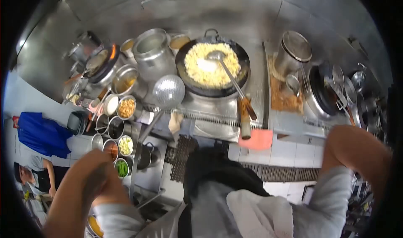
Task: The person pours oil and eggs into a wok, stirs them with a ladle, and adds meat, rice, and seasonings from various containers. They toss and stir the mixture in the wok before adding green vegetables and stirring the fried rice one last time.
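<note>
Both of my arms are raised and bent, with the elbows toward the stove and the forearms running back out of the picture. Neither my left hand nor my right hand shows, so what they hold is hidden. In front of me a black wok [181, 75] holds a pale yellow, rice-like food [194, 71]. A ladle [228, 71] and another wooden-handled tool rest in it, handles pointing toward me. Left of the wok, a large perforated skimmer [168, 92] lies across the pots. A pink cloth [256, 140] hangs at the stove's front edge.
At left stand a large metal pot [154, 55], a bowl of browned pieces [126, 108] and a bowl of chopped greens [121, 168]. Flame shows by another wok [100, 68]. At right are a tall pot [289, 53] and a wooden board [285, 101]. Another person [42, 175] is far left.
</note>
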`<state>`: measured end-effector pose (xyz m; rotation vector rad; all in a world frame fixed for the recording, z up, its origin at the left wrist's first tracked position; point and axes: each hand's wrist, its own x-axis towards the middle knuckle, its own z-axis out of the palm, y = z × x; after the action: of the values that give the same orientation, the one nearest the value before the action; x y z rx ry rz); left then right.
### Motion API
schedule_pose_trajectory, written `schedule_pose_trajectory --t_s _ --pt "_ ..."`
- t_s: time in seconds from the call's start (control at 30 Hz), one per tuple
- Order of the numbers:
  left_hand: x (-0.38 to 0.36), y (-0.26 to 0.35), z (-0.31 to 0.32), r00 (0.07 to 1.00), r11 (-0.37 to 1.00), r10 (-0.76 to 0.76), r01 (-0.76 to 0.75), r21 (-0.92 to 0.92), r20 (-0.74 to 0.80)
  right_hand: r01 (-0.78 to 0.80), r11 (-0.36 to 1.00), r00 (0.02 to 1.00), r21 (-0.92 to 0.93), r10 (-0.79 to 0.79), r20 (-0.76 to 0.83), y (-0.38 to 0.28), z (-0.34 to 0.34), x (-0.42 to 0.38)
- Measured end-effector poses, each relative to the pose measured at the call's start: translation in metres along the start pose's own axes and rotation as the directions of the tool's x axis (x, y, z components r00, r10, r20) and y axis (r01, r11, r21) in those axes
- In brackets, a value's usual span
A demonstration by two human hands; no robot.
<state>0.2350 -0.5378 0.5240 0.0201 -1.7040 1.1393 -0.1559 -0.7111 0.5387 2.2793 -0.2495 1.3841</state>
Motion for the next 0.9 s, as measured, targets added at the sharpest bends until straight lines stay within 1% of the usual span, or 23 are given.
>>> schedule_pose_trajectory --t_s 0.03,0.07,0.1,0.13,0.17,0.2,0.23,0.27,0.3,0.37,0.4,0.43,0.5,0.57,0.6,0.63,0.67,0.7,0.73,0.77,0.8,0.87,0.9 --pt "-0.035 0.004 0.001 0.993 0.993 -0.111 0.113 0.043 -0.051 -0.084 0.996 0.996 0.034 0.084 0.010 0.000 0.023 -0.018" --pt "-0.083 0.008 0.001 0.958 0.957 -0.277 0.282 0.072 -0.076 -0.276 0.959 0.960 0.055 0.273 0.064 0.000 0.056 -0.044" --pt "-0.150 0.019 0.007 0.833 0.826 -0.553 0.553 0.107 -0.032 -0.480 0.876 0.868 0.057 0.465 0.173 0.000 0.110 -0.081" --pt "-0.234 0.032 0.015 0.495 0.510 -0.860 0.830 0.226 0.121 -0.652 0.758 0.708 -0.023 0.619 0.339 0.002 0.170 -0.127" --pt "-0.325 0.054 0.027 0.031 0.165 -0.954 0.884 0.437 0.298 -0.731 0.652 0.476 -0.200 0.698 0.535 -0.003 0.226 -0.174" --pt "-0.407 0.080 0.043 -0.352 -0.001 -0.830 0.778 0.629 0.433 -0.725 0.580 0.236 -0.372 0.716 0.657 -0.015 0.268 -0.218" --pt "-0.463 0.127 0.056 -0.453 -0.117 -0.811 0.745 0.657 0.370 -0.635 0.553 0.045 -0.539 0.723 0.689 -0.025 0.302 -0.265" --pt "-0.519 0.172 0.054 -0.501 -0.137 -0.819 0.643 0.754 0.279 -0.677 0.454 -0.156 -0.579 0.681 0.716 -0.028 0.318 -0.292" --pt "-0.556 0.203 0.047 -0.506 -0.235 -0.832 0.693 0.681 0.227 -0.676 0.477 -0.110 -0.562 0.689 0.717 -0.023 0.333 -0.319" --pt "-0.548 0.218 0.048 -0.651 -0.335 -0.746 0.550 0.765 0.142 -0.656 0.496 -0.083 -0.568 0.701 0.708 -0.025 0.331 -0.330" --pt "-0.550 0.214 0.052 -0.644 -0.339 -0.750 0.571 0.747 0.153 -0.729 0.490 0.044 -0.478 0.731 0.681 -0.021 0.323 -0.318" --pt "-0.552 0.219 0.049 -0.690 -0.332 -0.705 0.525 0.783 0.164 -0.791 0.476 0.147 -0.384 0.758 0.636 -0.031 0.308 -0.304" --pt "-0.547 0.222 0.049 -0.737 -0.321 -0.648 0.494 0.808 0.193 -0.857 0.310 0.011 -0.412 0.810 0.586 -0.067 0.276 -0.238" --pt "-0.528 0.211 0.049 -0.729 -0.344 -0.662 0.500 0.795 0.172 -0.887 0.212 -0.046 -0.410 0.843 0.536 -0.103 0.256 -0.192" --pt "-0.532 0.211 0.050 -0.731 -0.352 -0.659 0.508 0.786 0.177 -0.880 0.218 -0.045 -0.421 0.846 0.531 -0.113 0.260 -0.191" --pt "-0.536 0.212 0.048 -0.815 -0.683 -0.529 0.575 0.451 0.238 -0.870 0.176 -0.117 -0.461 0.834 0.540 -0.123 0.264 -0.195" --pt "-0.541 0.213 0.048 -0.841 -0.891 -0.408 0.452 0.048 0.356 -0.856 0.130 -0.193 -0.501 0.818 0.542 -0.130 0.272 -0.201" --pt "-0.536 0.207 0.055 -0.835 -0.984 -0.178 0.139 -0.113 0.521 -0.851 0.119 -0.206 -0.512 0.820 0.533 -0.127 0.292 -0.221" --pt "-0.535 0.206 0.065 -0.834 -0.987 -0.163 0.128 -0.102 0.527 -0.829 0.246 -0.134 -0.502 0.785 0.605 -0.117 0.321 -0.250" --pt "-0.536 0.204 0.078 -0.752 -0.988 -0.085 -0.019 -0.150 0.654 -0.798 0.368 -0.062 -0.478 0.738 0.672 -0.107 0.339 -0.264" --pt "-0.535 0.203 0.092 -0.643 -0.969 -0.025 -0.172 -0.176 0.765 -0.798 0.357 -0.074 -0.486 0.742 0.666 -0.098 0.344 -0.260" --pt "-0.516 0.185 0.129 -0.618 -0.919 -0.013 -0.302 -0.252 0.786 -0.896 0.167 -0.150 -0.411 0.758 0.635 -0.080 0.357 -0.240" --pt "-0.510 0.171 0.144 -0.569 -0.897 0.048 -0.386 -0.214 0.821 -0.919 0.099 -0.177 -0.381 0.760 0.625 -0.075 0.363 -0.229"
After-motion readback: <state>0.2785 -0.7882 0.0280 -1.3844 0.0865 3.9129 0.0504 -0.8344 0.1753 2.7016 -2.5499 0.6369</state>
